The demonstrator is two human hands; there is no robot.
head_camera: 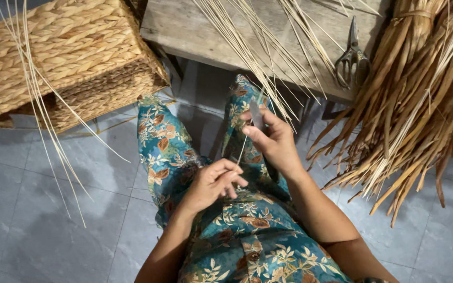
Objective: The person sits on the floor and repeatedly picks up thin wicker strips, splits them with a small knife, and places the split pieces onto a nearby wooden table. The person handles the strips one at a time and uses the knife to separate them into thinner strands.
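Beyond my right hand (273, 141) and off to its right lies the biggest thing in view, a bundle of dried brown leaves (415, 99) fanned out toward the grey tiled floor (53, 209). Far out past my left hand (213, 183), to its left, sits a woven basket (58, 57) with a few pale strands trailing over it. Straight ahead of both hands is the wooden bench (184, 31), carrying a sheaf of thin pale sticks (258, 47) that slant down toward my right hand, and a pair of scissors (352, 57) further right. My lap, in teal floral cloth (242, 236), lies under both hands. My right hand is closed around a small blade (257, 112), thumb pressed along it. My left hand is curled, fingertips pinching the lower end of a single thin stick (242, 149) that runs up to the blade. I judge the work as well under way but far from over: many sticks lie stripped on the bench, while the leaf bundle looks largely untouched.
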